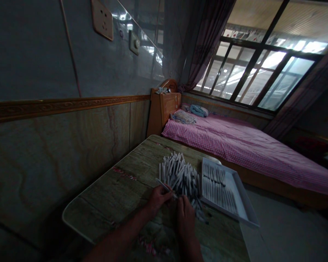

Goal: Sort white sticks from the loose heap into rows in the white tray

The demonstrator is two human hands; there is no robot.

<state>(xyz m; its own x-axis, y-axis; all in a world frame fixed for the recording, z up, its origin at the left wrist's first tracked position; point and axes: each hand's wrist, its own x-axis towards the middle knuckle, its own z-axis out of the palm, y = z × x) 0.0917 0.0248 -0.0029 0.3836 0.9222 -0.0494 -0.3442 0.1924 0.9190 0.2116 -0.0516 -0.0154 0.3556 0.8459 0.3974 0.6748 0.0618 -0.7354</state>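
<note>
My left hand pinches a slim white pen, which slants up to the left over the table. Close beside it, my right hand has its fingers closed near the pen's lower end; what lies between them is hidden. Just beyond both hands is a heap of similar white pens, with darker parts toward the near side. Several small dark and pale pieces lie to the right of my right hand. A shallow white tray at the right holds two rows of pens laid side by side.
The wood-patterned table has rounded corners and stands along a tiled wall. The tray reaches over its right edge. A bed with a pink checked cover stands beyond, below a window.
</note>
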